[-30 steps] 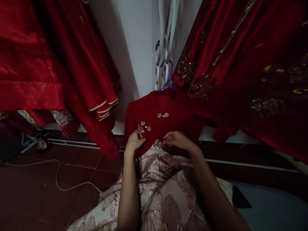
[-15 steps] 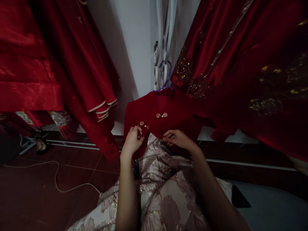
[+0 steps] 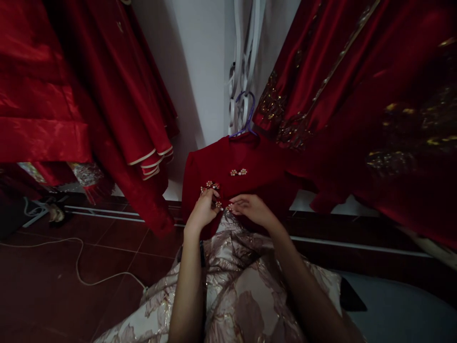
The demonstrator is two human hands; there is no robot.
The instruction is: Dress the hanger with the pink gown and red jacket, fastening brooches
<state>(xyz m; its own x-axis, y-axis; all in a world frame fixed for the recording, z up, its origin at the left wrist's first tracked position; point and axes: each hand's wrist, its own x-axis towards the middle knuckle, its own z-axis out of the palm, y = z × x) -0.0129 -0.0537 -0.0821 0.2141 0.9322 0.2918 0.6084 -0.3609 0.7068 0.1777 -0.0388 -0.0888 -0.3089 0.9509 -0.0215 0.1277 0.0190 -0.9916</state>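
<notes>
A red jacket (image 3: pixel 250 155) hangs from a purple hanger (image 3: pixel 247 128) ahead of me. Its top jewelled flower clasp (image 3: pixel 238 172) is joined across the front. Below that, the front parts over a shiny floral dress (image 3: pixel 246 305). My left hand (image 3: pixel 203 212) pinches the left front edge, with a flower ornament (image 3: pixel 219 205) by the thumb and another ornament (image 3: pixel 212 184) just above the fingers. Closed on the opposite edge is my right hand (image 3: pixel 252 209), with a small jewelled clasp part (image 3: pixel 229 207) at its fingertips. The two edges are close but apart.
More red garments (image 3: pixel 117 85) hang at the left, and gold-embroidered red clothes (image 3: pixel 303 95) at the right. White hooked bars (image 3: pixel 250 52) hold the hanger. A pale cable (image 3: pixel 82 271) lies on the tiled floor (image 3: pixel 43 290).
Both hands have come closer together, the right one moving left and the left one slightly right. The jacket's front edges are nearer each other, and more of the left edge's ornaments shows.
</notes>
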